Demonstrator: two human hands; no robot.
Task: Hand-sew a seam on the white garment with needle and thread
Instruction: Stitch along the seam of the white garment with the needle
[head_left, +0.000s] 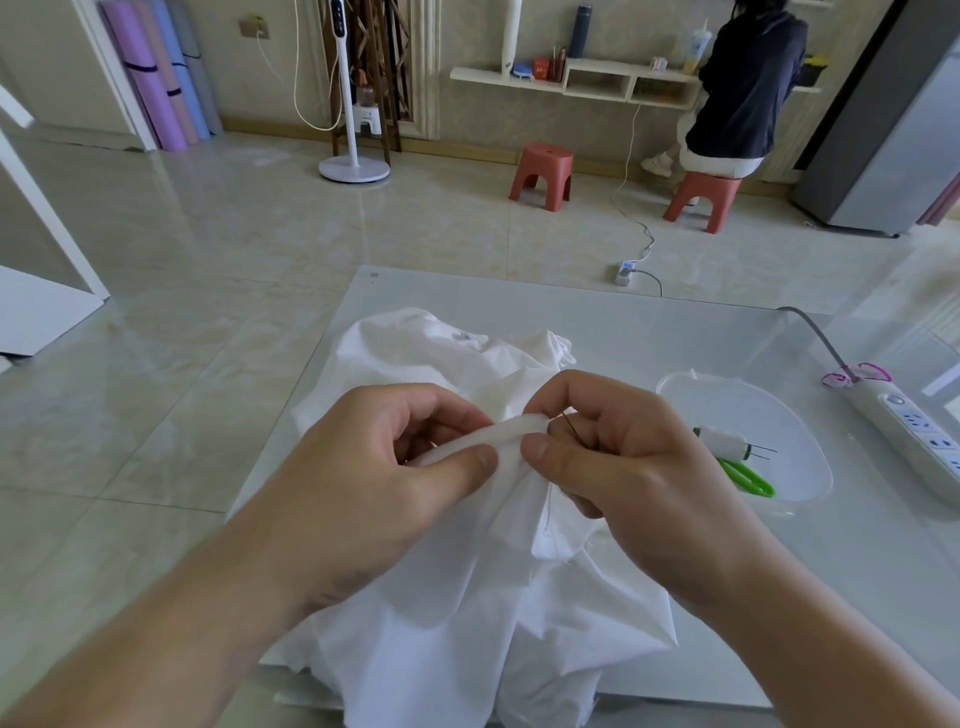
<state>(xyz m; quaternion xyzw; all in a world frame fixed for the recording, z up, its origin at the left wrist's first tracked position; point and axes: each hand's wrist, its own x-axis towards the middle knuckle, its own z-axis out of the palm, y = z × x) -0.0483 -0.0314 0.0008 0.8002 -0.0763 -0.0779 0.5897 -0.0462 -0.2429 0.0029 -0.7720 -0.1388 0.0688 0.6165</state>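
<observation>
- My left hand (415, 467) pinches a rolled fold of the white garment (467, 597), thumb on the near side, fingers curled behind it.
- My right hand (623, 467) meets that fold end to end; its thumb presses the cloth while the curled fingers hold a thin dark needle (571, 428), which slants up out of the grip beside the fold's tip.
- I see a faint dark thread (548, 512) hanging from under the right hand down the cloth; where it enters the fabric I cannot tell.
- The garment lies heaped in the middle of the tabletop (701, 332) and spills over the near edge towards me.
- I judge the cloth light, limp and a little slippery, so I would grip right at the fold, close to the stitch line, and keep it taut between both thumbs.
- The needle is fine and easily lost against my fingers.
- Towards the right edge sits a clear tray (789, 405) holding a white spool (724, 441) and green scissors (748, 478); a power strip (914, 426) lies beyond it.
</observation>
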